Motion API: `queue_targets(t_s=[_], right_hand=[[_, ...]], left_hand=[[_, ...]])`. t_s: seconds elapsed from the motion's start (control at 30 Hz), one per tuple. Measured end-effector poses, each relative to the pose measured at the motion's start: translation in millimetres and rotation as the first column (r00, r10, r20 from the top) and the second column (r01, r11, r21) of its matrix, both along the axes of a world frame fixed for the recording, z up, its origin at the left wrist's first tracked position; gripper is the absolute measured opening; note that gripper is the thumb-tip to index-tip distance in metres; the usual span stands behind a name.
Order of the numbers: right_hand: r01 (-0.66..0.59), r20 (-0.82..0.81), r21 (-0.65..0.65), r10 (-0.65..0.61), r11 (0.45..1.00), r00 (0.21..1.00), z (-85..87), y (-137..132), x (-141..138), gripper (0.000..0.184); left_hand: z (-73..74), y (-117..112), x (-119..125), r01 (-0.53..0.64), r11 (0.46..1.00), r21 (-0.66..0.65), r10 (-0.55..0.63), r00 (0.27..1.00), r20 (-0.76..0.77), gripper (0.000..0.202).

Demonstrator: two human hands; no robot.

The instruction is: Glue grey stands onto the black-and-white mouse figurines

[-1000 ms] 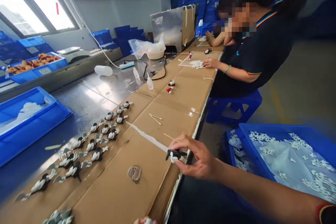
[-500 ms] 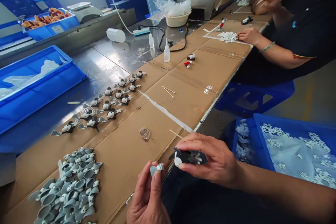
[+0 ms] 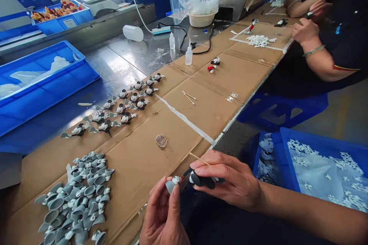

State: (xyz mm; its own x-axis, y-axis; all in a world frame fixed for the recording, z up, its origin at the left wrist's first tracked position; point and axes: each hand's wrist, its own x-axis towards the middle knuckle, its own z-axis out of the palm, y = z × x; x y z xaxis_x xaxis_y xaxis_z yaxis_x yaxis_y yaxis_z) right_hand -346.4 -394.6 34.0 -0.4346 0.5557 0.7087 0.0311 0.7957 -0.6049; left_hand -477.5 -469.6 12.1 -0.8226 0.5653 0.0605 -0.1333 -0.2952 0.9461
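My right hand (image 3: 227,182) is closed around a small black-and-white figure (image 3: 201,179) at the near edge of the cardboard-covered table (image 3: 138,164). My left hand (image 3: 163,218) pinches a small grey cone-shaped piece with a white tip (image 3: 171,185), held close to the figure's left side. A pile of several grey cone pieces (image 3: 76,201) lies at the near left. Rows of assembled black-and-white figures (image 3: 120,105) lie further back on the cardboard.
A small clear dish (image 3: 161,140) and thin sticks (image 3: 189,97) lie on the cardboard; two squeeze bottles (image 3: 188,55) stand behind. Blue bins sit at the left (image 3: 43,84) and lower right (image 3: 316,160). A co-worker's hands (image 3: 304,30) work near white snowflake pieces (image 3: 258,40) at the far right.
The view dropped from the room to the table, bringing my left hand and the grey pile into sight. Both hands drew closer together, the cone piece nearing the figure.
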Motion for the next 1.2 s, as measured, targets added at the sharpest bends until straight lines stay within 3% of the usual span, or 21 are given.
queue_targets(t_s=[0.17,0.5,0.83,1.2], right_hand=[[-0.021,-0.009,0.023,0.021,1.000,1.000,-0.4,0,-1,0.024],[0.013,-0.002,0.058,-0.012,0.998,1.000,3.5,-3,0,0.035],[0.003,-0.005,0.078,-0.003,0.997,1.000,2.4,-4,-3,0.033],[-0.016,-0.004,0.076,0.017,0.997,1.000,3.8,-5,-5,0.034]], left_hand=[[1.9,0,2,-0.017,1.000,0.020,0.019,0.998,-0.067,0.024],[5.4,1,5,-0.062,0.998,-0.005,0.062,0.997,-0.053,0.023],[7.4,-9,6,-0.008,1.000,-0.010,0.005,0.954,-0.301,0.031],[5.1,-9,1,0.000,1.000,0.030,0.013,0.909,-0.417,0.032]])
